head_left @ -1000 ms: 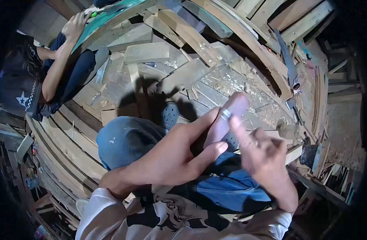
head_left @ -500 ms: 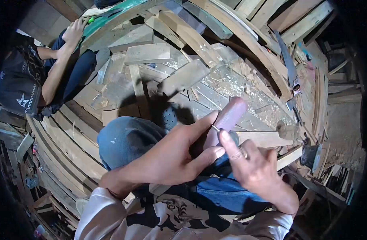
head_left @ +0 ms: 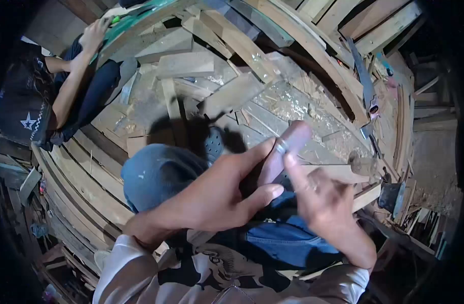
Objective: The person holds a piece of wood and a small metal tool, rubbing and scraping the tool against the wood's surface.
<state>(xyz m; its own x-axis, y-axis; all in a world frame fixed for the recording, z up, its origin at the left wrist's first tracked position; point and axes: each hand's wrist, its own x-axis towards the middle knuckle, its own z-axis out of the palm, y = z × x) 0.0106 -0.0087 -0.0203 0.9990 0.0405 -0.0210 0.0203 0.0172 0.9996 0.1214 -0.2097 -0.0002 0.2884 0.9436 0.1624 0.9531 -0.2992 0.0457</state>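
Note:
My left hand [head_left: 219, 195] is wrapped around a purplish, round-ended bar [head_left: 296, 138] that looks like a whetstone; it tilts up and to the right. My right hand [head_left: 327, 202] is closed, its index finger stretched toward the bar. By that fingertip a small, thin metal piece [head_left: 281, 147] lies against the bar's face, blurred by motion. Its kind cannot be made out, and the rest of it is hidden by the fingers. Both hands are above my lap, over blue trousers [head_left: 287, 243].
Another person's hand [head_left: 93, 38] rests by a green board [head_left: 135, 21] at upper left. A handsaw [head_left: 362, 76] leans at the right, near a dark metal tool [head_left: 376, 144]. Wood offcuts [head_left: 186, 65] and shavings litter the floor, with curved planks [head_left: 82, 175] at left.
The metal piece has slid up along the bar. My right hand has shifted slightly right, its index finger now lower and apart from my left thumb. My left hand stays nearly still.

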